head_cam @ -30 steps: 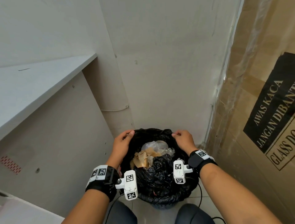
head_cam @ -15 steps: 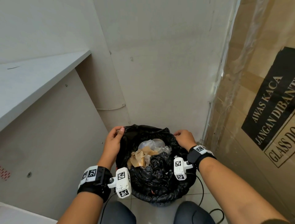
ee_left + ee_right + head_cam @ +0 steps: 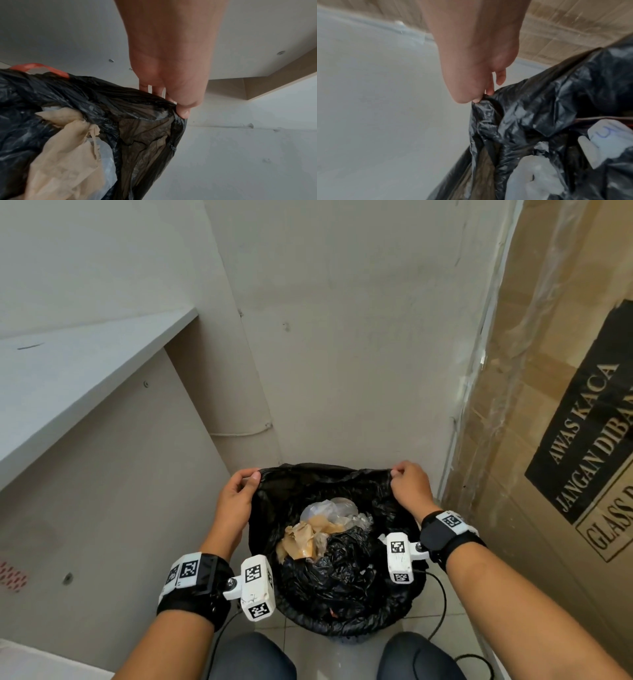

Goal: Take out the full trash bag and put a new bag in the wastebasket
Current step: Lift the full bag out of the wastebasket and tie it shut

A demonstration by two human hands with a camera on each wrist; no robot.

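Trash bag (image 3: 342, 570), black, sits upright in the wastebasket (image 3: 346, 639) on the floor, mouth open upward. Left hand (image 3: 236, 498) and right hand (image 3: 409, 487) each pinch its far rim, stretched between them. Crumpled brown paper (image 3: 301, 539) lies inside. At right, a cardboard box (image 3: 548, 440) reads "AWAS KACA".

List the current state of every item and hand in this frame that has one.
trash bag: full, mouth open, far edge lifted, still in the basket.
wastebasket: upright on the floor, mostly hidden by the bag.
left hand: pinches the bag's edge.
right hand: pinches the bag's edge.
cardboard box: closed, plastic-wrapped, standing beside the basket.
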